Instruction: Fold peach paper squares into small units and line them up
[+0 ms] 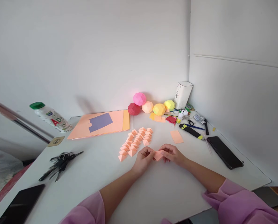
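Observation:
A small peach paper piece (pixel 158 155), folded to a point at its lower edge, is held between both hands above the white table. My left hand (pixel 143 159) pinches its left corner, and my right hand (pixel 172 154) pinches its right side. Just beyond my left hand, several folded peach paper pieces (pixel 132 150) stand in slanting rows, overlapping one another. A flat peach paper rectangle (pixel 176 137) lies beyond my right hand.
Faceted paper balls (pixel 159 109) sit by the wall. Large peach sheets (pixel 82 126) bear a purple sheet (pixel 100 122). Keys (pixel 61 163), a dark phone (pixel 22 203) and a white bottle (pixel 53 119) are left. A cutter (pixel 191 131) and black case (pixel 224 151) lie right.

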{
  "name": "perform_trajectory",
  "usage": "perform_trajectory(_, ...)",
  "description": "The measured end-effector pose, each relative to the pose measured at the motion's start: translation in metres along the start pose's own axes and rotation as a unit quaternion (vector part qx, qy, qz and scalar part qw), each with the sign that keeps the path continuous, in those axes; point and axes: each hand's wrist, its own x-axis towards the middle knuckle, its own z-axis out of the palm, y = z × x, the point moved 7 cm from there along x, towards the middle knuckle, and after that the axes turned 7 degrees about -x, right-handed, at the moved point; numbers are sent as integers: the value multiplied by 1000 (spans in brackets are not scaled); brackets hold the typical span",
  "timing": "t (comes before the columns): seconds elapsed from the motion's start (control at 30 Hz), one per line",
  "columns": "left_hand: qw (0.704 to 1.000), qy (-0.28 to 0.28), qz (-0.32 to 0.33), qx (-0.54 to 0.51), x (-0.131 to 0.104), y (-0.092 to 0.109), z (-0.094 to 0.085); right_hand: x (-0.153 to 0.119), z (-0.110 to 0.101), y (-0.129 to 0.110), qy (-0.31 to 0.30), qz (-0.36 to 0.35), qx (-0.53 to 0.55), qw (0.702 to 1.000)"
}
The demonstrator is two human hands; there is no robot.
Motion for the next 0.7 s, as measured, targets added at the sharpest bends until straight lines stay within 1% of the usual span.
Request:
perform_trajectory(0.27, 995, -26, -6, 100, -4, 1, 11, -2, 8, 0, 4, -2, -71, 997)
perform_trajectory(0.4, 994, -28, -16, 103, -6, 4, 12, -2, 7, -1, 9, 3, -82, 997)
perform_trajectory(0.47, 995, -23, -15, 93, -7, 5, 11, -2, 5, -2, 20, 7, -76, 997)
perform_trajectory(0.57, 997, -11, -13, 78, -6, 4, 7, -3, -3, 0, 56, 9, -77, 995)
perform_trajectory(0.7, 997, 25, -21, 66, -4, 2, -1, -3, -12, 1, 92, 3, -67, 993)
